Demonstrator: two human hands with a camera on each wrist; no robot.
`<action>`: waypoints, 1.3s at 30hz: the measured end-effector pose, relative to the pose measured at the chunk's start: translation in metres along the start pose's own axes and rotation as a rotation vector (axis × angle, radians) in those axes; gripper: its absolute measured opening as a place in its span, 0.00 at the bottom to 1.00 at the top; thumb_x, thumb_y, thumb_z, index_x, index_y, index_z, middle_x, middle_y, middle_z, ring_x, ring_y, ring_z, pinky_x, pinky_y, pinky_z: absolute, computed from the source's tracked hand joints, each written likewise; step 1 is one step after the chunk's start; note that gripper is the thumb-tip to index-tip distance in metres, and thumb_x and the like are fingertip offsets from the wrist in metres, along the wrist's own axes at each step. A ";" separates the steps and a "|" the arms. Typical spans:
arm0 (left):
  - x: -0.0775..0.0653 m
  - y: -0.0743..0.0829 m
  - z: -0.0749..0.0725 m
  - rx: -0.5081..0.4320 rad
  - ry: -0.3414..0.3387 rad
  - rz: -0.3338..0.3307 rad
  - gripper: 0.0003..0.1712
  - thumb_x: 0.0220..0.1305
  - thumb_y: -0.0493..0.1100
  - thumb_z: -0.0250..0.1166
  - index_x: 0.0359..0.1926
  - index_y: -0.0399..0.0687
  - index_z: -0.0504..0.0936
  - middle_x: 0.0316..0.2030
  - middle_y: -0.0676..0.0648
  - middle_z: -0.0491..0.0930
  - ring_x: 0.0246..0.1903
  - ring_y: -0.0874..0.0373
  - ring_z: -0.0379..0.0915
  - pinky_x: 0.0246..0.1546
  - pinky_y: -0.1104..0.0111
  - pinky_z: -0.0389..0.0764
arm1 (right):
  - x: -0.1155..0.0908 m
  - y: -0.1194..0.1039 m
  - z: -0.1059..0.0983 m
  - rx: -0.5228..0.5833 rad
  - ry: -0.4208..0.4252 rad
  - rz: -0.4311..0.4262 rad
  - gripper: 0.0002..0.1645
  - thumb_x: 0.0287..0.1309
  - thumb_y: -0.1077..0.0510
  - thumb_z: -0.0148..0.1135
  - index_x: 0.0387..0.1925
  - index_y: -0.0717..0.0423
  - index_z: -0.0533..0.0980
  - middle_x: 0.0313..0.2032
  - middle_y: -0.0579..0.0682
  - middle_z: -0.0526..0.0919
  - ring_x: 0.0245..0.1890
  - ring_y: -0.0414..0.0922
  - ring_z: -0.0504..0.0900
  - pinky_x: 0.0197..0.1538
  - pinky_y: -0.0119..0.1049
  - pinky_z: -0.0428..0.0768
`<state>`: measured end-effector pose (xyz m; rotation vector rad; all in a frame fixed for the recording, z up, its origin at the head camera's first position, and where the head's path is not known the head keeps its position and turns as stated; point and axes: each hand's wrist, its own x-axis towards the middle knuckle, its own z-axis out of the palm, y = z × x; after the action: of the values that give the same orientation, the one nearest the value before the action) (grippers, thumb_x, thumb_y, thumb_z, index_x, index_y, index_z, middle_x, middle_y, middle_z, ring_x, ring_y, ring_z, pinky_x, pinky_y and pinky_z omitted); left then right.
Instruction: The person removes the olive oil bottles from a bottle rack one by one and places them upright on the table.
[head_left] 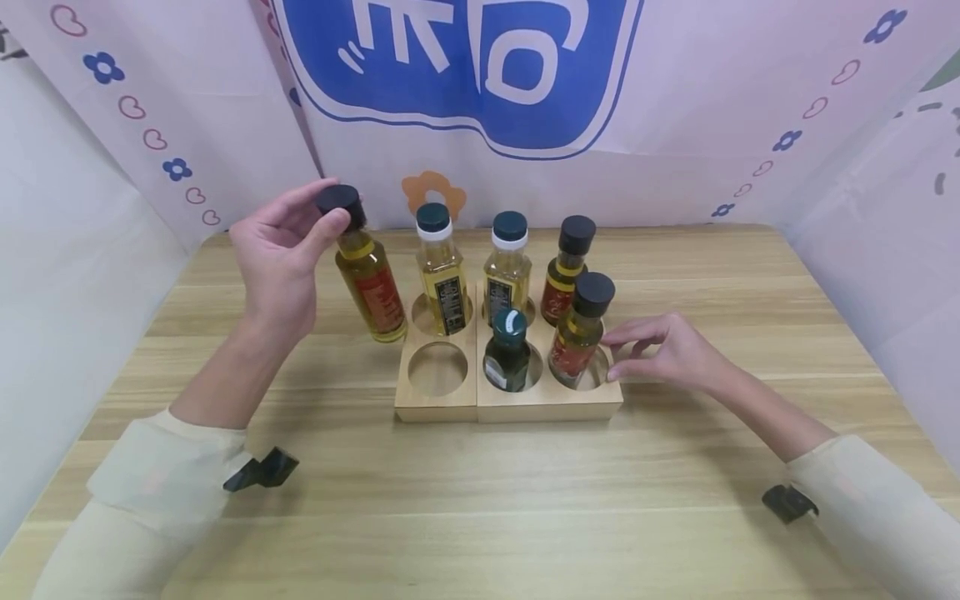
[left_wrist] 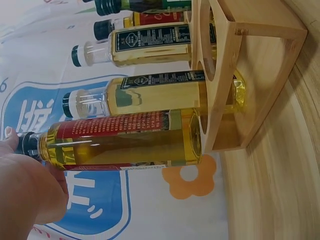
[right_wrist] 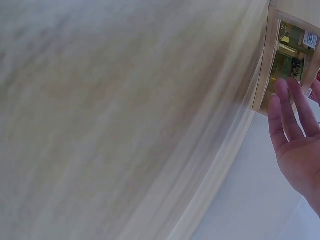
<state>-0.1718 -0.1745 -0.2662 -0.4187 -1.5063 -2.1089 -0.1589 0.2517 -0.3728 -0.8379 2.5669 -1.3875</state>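
My left hand (head_left: 281,254) grips the black cap of an oil bottle (head_left: 378,292) with a red label. Slightly tilted, this bottle hangs above the table, just left of a wooden bottle rack (head_left: 438,412). In the left wrist view, the bottle's base (left_wrist: 196,137) is near the level of the rack's top. My right hand (head_left: 675,354) is at the rack's right end, thumb and fingertips by its edge; the right wrist view shows the fingers (right_wrist: 302,112) fairly straight against the open end. Close to them, a black-capped bottle with a red label (head_left: 576,342) stands in the front right hole.
Two clear bottles with green caps, one left (head_left: 442,283) and one right (head_left: 508,279), stand in the back row. Behind at right is another black-capped bottle (head_left: 564,275). A small dark green bottle (head_left: 508,358) occupies the front middle hole. A printed cloth (head_left: 360,167) hangs behind the table (head_left: 525,500).
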 end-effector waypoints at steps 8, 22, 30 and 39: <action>0.005 -0.004 -0.003 -0.004 0.034 -0.053 0.13 0.58 0.27 0.76 0.45 0.35 0.89 0.42 0.42 0.90 0.43 0.54 0.88 0.52 0.69 0.86 | 0.002 0.001 0.000 0.011 0.001 -0.026 0.22 0.44 0.68 0.83 0.45 0.64 0.87 0.46 0.60 0.90 0.39 0.50 0.90 0.40 0.36 0.90; 0.015 -0.013 -0.006 -0.027 0.095 -0.126 0.15 0.58 0.23 0.72 0.48 0.31 0.87 0.42 0.41 0.90 0.42 0.53 0.88 0.52 0.69 0.86 | 0.002 0.001 0.000 0.009 -0.002 -0.015 0.22 0.44 0.68 0.83 0.45 0.63 0.88 0.47 0.60 0.90 0.40 0.49 0.90 0.41 0.37 0.90; 0.020 -0.019 -0.010 -0.084 0.069 -0.099 0.17 0.58 0.24 0.73 0.50 0.25 0.85 0.41 0.37 0.90 0.39 0.50 0.90 0.51 0.66 0.87 | 0.002 0.000 0.000 0.005 -0.009 -0.013 0.22 0.44 0.67 0.83 0.45 0.63 0.88 0.46 0.59 0.90 0.39 0.52 0.90 0.40 0.37 0.90; 0.027 -0.023 -0.012 -0.106 0.106 -0.180 0.19 0.54 0.25 0.76 0.49 0.27 0.86 0.43 0.36 0.89 0.40 0.50 0.90 0.53 0.66 0.85 | 0.001 0.000 -0.001 0.003 -0.012 0.002 0.22 0.45 0.67 0.83 0.45 0.63 0.88 0.46 0.59 0.90 0.39 0.53 0.90 0.41 0.37 0.90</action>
<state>-0.2068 -0.1864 -0.2737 -0.2109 -1.4232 -2.3190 -0.1598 0.2516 -0.3721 -0.8402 2.5552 -1.3806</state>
